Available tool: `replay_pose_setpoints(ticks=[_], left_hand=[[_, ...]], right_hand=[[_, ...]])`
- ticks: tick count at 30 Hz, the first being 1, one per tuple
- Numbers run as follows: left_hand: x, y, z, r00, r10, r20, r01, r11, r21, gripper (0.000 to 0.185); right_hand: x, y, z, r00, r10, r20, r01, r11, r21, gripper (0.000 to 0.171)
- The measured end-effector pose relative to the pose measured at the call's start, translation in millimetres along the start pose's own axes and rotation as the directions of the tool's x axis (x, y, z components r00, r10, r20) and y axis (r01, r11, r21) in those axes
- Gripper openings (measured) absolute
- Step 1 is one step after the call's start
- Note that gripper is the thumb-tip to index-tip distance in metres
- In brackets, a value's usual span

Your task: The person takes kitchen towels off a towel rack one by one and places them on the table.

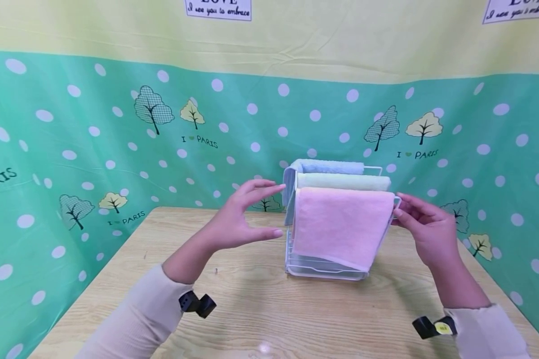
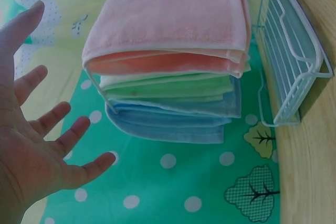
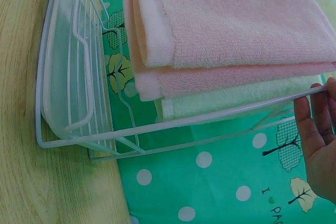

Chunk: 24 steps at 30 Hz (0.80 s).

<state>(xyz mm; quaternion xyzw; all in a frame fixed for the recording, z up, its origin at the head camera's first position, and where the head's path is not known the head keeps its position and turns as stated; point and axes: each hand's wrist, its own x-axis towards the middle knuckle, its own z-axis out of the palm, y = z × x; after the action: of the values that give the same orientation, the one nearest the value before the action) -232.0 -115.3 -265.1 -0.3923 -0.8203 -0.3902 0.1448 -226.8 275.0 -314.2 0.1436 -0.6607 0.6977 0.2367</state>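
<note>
Three towels are hung on the white wire rack (image 1: 379, 172) now: the pink towel (image 1: 337, 224) at the front, the green towel (image 1: 343, 181) on the rail behind it, the blue towel (image 1: 328, 166) at the back. All three drape evenly over their rails, so the hanging looks done, and what seems left is a last bit of straightening or letting go.

The left hand (image 1: 240, 217) hovers just beside the rack's left end, fingers (image 2: 39, 124) spread and straight, touching nothing; the left wrist view shows clear air between the palm and the folded towel edges. The right hand (image 1: 424, 224) is up against the rack's right end. In the right wrist view its fingertips (image 3: 304, 114) rest on the top wire rail, and they seem lightly curled round it, though most of the hand is cut off at the frame edge, so how firm the hold is stays unclear.

The rack stands on the wooden bench (image 1: 233, 299), near its far edge, with a clear plastic tray (image 3: 65, 77) set in its base below the towels. Behind it hangs a green dotted cloth (image 1: 94, 149) printed with trees. Nothing lies between either hand and the rack; only the pink towel's long front flap hides the lower wires from the head view.
</note>
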Motion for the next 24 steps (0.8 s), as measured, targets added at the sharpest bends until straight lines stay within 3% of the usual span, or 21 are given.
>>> replay_pose_setpoints(ticks=[6,24], left_hand=[[7.6,4.3,2.5,0.998,0.059,0.004,-0.059,0.998,-0.001,0.078],[28.9,24.3,7.3,0.994,0.102,0.050,-0.104,0.994,0.035,0.078]], right_hand=[[-2,-1,1,1.000,0.022,-0.016,-0.022,0.999,-0.026,0.039],[-2,-1,2,1.000,0.004,-0.014,-0.004,1.000,-0.010,0.040]])
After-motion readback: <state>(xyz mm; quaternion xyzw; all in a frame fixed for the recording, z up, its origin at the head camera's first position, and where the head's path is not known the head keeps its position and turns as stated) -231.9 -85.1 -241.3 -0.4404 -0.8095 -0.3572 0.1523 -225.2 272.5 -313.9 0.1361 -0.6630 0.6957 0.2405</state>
